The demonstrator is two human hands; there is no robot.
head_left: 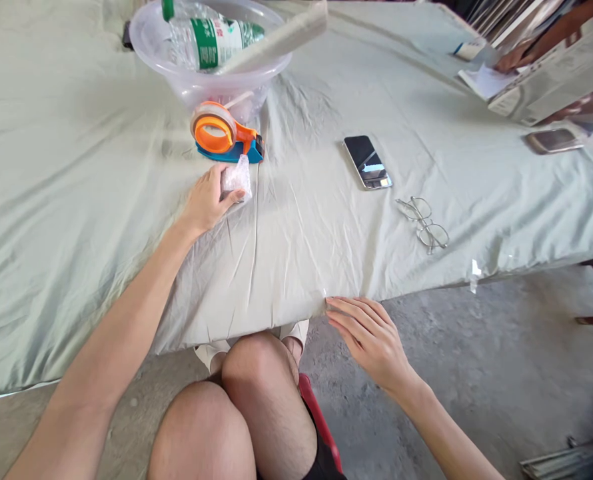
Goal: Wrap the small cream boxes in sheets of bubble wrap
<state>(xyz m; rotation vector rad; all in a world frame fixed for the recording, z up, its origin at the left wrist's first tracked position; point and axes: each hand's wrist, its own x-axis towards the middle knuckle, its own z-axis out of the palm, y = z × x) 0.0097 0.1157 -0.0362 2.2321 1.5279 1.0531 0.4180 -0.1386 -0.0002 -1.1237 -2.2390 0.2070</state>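
My left hand point(207, 201) is closed around a small bundle of clear bubble wrap point(237, 179), resting on the cloth-covered table; what lies inside the wrap is hidden. Just beyond the bundle stands an orange and blue tape dispenser point(226, 137) with a roll of tape on it. My right hand point(369, 337) is at the table's front edge, fingers stretched out and fingertips touching the cloth. A tiny shiny bit, perhaps clear tape point(325, 293), shows by those fingertips.
Behind the dispenser is a translucent plastic basin point(151, 50) holding a green-labelled bottle point(211, 40) and a long pale roll point(281, 37). A phone point(367, 162) and glasses point(426, 223) lie to the right. Tape strips point(475, 275) hang off the edge. Another person's hand point(514, 60) touches paper near a box point(551, 77).
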